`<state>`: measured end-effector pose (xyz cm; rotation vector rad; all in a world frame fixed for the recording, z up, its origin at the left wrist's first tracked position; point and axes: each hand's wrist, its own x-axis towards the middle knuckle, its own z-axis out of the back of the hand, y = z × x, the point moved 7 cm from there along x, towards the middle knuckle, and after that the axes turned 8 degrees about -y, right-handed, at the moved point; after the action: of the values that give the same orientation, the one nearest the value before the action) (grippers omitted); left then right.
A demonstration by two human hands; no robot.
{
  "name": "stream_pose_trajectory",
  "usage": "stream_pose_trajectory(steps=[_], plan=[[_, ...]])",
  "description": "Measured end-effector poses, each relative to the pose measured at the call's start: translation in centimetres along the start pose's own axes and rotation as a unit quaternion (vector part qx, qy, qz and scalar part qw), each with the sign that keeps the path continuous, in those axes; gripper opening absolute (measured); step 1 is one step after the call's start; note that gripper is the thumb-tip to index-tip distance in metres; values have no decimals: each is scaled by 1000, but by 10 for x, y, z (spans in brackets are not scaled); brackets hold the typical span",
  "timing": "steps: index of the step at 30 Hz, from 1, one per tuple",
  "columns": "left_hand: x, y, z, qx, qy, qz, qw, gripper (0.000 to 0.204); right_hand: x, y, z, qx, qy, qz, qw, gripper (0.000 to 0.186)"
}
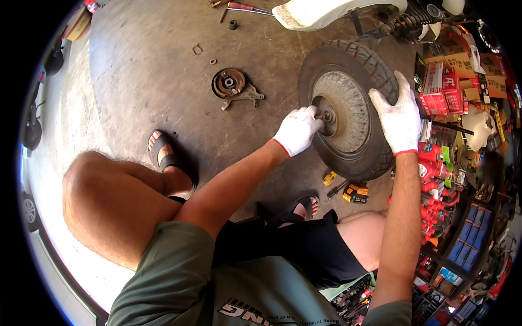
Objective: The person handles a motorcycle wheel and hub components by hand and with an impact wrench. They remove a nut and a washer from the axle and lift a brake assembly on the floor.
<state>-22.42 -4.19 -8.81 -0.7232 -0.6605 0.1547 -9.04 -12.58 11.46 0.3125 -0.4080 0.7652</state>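
A scooter-type wheel [343, 103] with a dusty metal hub and a black knobby tyre stands in front of me, right of the middle. My right hand [399, 114], in a white glove, grips the tyre's right side, thumb apart from the fingers. My left hand [299, 129], gloved too, is closed at the hub's centre beside a small metal part [327, 115]; its fingers hide what they hold. Left of the wheel, a round rusty brake plate [229, 83] with a bracket arm lies on the floor.
A yellow-black power tool [355, 193] lies below the tyre. Small rings and a bushing [233, 24] are scattered on the concrete floor [157, 70]. At the far edge is a white vehicle panel [326, 13]. Red boxes [441, 89], red bottles and parts crowd the right side.
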Motion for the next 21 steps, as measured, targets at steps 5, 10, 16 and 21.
stream_pose_trajectory(steps=[5, 10, 16, 21], plan=[[-10, 0, 6, -154, -156, 143, 965, 15, 0, 3, 0, -9, -5, 0, 1000, 71], [-3, 21, -12, -210, -58, 428, 877, 28, 1, -5, -2, 10, -4, -2, 1000, 71], [12, 27, -12, -158, 43, 462, 871, 36, -1, 1, 0, 5, -8, 5, 1000, 72], [13, 21, -14, -97, 6, 327, 940, 23, -1, 2, 1, 1, -13, 14, 1000, 72]])
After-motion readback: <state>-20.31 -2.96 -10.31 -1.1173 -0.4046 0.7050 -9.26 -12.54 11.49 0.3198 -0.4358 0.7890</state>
